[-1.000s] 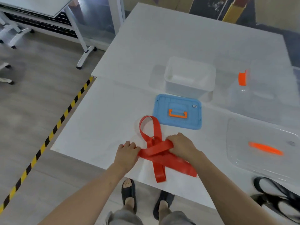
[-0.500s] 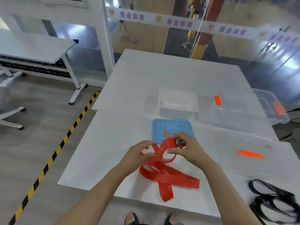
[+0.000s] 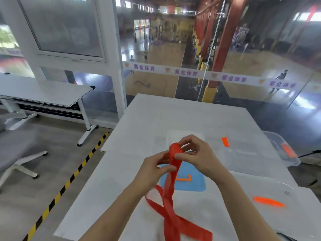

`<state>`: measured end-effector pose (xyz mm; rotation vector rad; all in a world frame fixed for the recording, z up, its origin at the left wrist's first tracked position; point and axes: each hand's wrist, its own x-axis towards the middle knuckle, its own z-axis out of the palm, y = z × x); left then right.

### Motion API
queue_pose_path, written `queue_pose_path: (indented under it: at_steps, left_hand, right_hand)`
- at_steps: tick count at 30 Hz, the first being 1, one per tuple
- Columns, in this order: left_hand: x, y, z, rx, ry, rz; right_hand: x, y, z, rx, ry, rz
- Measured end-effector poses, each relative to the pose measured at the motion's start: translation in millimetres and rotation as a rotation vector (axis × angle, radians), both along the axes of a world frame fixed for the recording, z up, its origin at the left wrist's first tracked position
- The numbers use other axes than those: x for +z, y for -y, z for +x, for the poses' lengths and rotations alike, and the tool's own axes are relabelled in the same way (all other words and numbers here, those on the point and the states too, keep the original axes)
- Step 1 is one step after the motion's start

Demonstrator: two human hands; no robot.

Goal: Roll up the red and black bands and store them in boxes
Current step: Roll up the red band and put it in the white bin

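A white table (image 3: 132,171) is set against a glass wall, through which a sports hall with a wooden floor is seen. Above the table, the looped upper end of the red band (image 3: 173,225) is held raised between both hands. The bend of the loop is pinched by the curled thumb and fingers of the right hand (image 3: 199,157), and the strip just below it is pinched between the thumb and fingers of the left hand (image 3: 151,173). From the grip the band hangs down to the tabletop, where its loose lengths are crossed over one another near the front edge. Under the hands a blue lid (image 3: 196,183) with an orange handle is laid flat. Behind the hands a white box (image 3: 172,136) is partly hidden. To its right a clear box (image 3: 251,153) with orange clips is placed, and nearer the front edge a clear lid (image 3: 281,186) with an orange handle is laid. On the floor to the left, yellow-and-black tape (image 3: 69,180) is run along the table, with a grey chair (image 3: 15,150) beyond it.
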<state>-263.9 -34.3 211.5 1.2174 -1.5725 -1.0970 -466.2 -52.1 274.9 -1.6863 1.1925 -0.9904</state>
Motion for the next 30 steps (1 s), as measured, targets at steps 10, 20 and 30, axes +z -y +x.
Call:
queue_pose_path:
  at_steps: [10, 20, 30]
  left_hand:
    - [7.4, 1.3, -18.3, 0.085, 0.044, 0.032]
    - [19.3, 2.5, -24.6, 0.122, -0.330, 0.167]
    - [41.8, 6.1, -27.7, 0.091, -0.685, 0.165]
  right_hand:
    - [2.0, -2.1, 0.9, -0.015, 0.005, 0.010]
    - [-50.7, -12.2, -15.2, -0.149, 0.229, 0.040]
    - [-56.7, -20.3, 0.3, -0.154, 0.365, 0.019]
